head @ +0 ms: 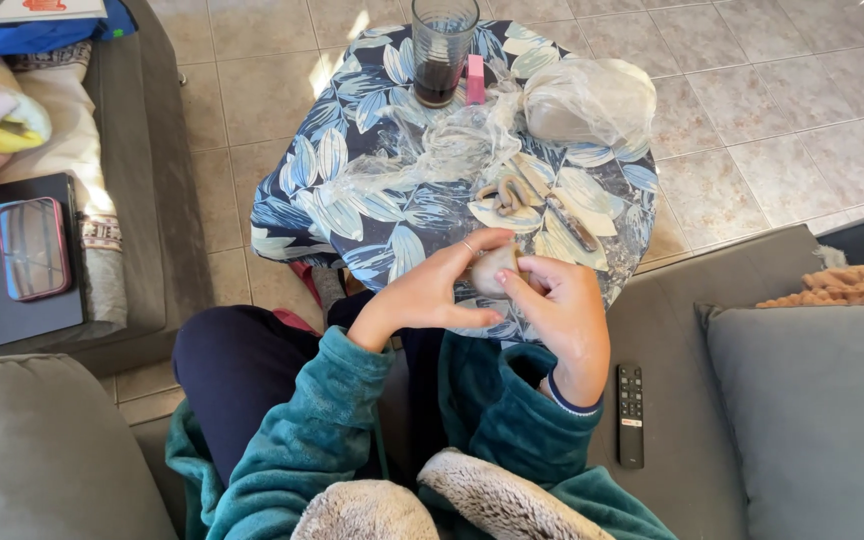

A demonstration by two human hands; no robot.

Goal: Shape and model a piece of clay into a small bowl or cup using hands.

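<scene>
Teal fleece sleeves (pixel 372 420) lie closest, leading up to both hands. Between them sits a pale, rounded lump of clay (pixel 493 268): the left hand (pixel 430 290) curls around its near side, and the right hand (pixel 564 312) pinches it with thumb and fingertips. Right of the right hand, a black remote control (pixel 630 415) rests on the grey sofa. Beyond the hands, coiled clay strips (pixel 508 195) lie on a blue leaf-patterned tablecloth (pixel 352 190), then crumpled clear plastic wrap (pixel 552 115), then a dark-filled drinking glass (pixel 441 50).
</scene>
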